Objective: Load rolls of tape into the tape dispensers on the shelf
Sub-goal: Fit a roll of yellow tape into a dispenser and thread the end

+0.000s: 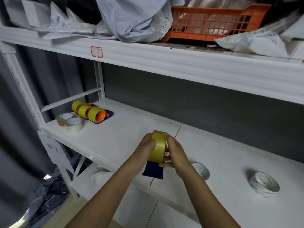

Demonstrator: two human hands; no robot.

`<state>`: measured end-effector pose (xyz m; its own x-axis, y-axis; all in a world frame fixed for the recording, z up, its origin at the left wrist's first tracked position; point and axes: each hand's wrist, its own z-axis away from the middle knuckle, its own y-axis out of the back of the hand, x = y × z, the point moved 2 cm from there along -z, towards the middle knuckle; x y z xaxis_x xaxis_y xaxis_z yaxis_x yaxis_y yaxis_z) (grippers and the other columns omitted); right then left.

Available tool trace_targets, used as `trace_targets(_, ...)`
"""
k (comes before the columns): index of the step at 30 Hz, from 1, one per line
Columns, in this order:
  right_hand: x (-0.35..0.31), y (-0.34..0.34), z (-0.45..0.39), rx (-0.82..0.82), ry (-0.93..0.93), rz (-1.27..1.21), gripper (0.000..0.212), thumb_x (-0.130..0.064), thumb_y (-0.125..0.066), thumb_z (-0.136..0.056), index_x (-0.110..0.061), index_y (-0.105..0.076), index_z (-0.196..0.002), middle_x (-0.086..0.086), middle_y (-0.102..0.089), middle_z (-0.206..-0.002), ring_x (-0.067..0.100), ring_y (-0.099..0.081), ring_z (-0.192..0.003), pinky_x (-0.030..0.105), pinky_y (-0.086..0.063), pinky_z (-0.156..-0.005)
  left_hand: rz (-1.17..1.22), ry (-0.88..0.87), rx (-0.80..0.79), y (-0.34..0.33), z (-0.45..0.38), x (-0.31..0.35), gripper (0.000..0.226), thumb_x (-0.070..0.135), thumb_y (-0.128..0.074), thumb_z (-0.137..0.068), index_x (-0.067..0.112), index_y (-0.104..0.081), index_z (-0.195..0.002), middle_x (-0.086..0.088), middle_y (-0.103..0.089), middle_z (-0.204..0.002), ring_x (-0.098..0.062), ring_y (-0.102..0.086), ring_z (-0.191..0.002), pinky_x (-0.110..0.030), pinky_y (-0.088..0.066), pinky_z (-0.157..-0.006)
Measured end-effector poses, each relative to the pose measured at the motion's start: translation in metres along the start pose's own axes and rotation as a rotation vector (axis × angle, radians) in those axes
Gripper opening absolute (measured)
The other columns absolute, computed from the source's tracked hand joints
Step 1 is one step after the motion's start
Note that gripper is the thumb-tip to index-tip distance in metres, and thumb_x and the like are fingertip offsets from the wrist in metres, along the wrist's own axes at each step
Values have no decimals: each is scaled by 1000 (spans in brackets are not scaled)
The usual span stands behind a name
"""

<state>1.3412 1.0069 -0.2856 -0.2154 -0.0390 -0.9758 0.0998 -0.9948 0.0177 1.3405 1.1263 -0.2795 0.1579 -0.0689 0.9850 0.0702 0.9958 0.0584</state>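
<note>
Both sets of fingers are curled around one yellow tape roll: the left hand grips its left flank, and the right hand wraps the other side, thumb near the top, fingers also holding the orange-and-blue dispenser the roll sits in. The grip looks meant to steady the dispenser while the roll is pressed onto its hub; whether it is fully seated is hidden by the hands.

Taking that held roll as the landmark, it hovers just above the front edge of the middle shelf. Just beside it to the right lies a white tape roll, with another white roll further right. Far left and behind it stand three loaded dispensers, apparently finished and parked aside, with two loose rolls in front of them.

Well above it, an orange crate on the top shelf holds things too obscured to name, with crumpled plastic bags beside it.
</note>
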Motion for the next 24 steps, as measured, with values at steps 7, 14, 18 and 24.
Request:
trace_targets(7,-2,3,4,-102,38,-32,29,-53,-48,-90,-38,-49,-115,5,-58,-110,23,-66,-92,39,-59,-73,101,5,24,2,4,2,21,11,-39,-91,23,-49,-104,-6,-54,-104,-17,-53,-90,-31,-44,-78)
trace_targets(14,1,3,9,-74,207,-18,40,-38,-59,-89,-42,-44,-126,3,-51,-126,25,-58,-111,39,-60,-73,44,184,134,1,-2,15,20,17,-41,-97,7,-47,-113,-17,-53,-114,-32,-53,-104,-41,-45,-92)
trace_targets(18,5,5,11,-23,362,66,42,-36,-63,-86,-47,-44,-122,-8,-49,-122,20,-55,-113,39,-59,-77,19,243,140,0,-5,21,27,21,-44,-98,7,-48,-120,-20,-53,-121,-35,-55,-108,-42,-46,-94)
trace_targets(24,9,6,16,20,398,73,55,-49,-63,-74,-48,-43,-125,-9,-46,-127,19,-54,-115,43,-58,-82,74,60,50,-2,11,22,12,25,-46,-89,19,-52,-97,-13,-52,-110,-26,-52,-98,-40,-45,-93)
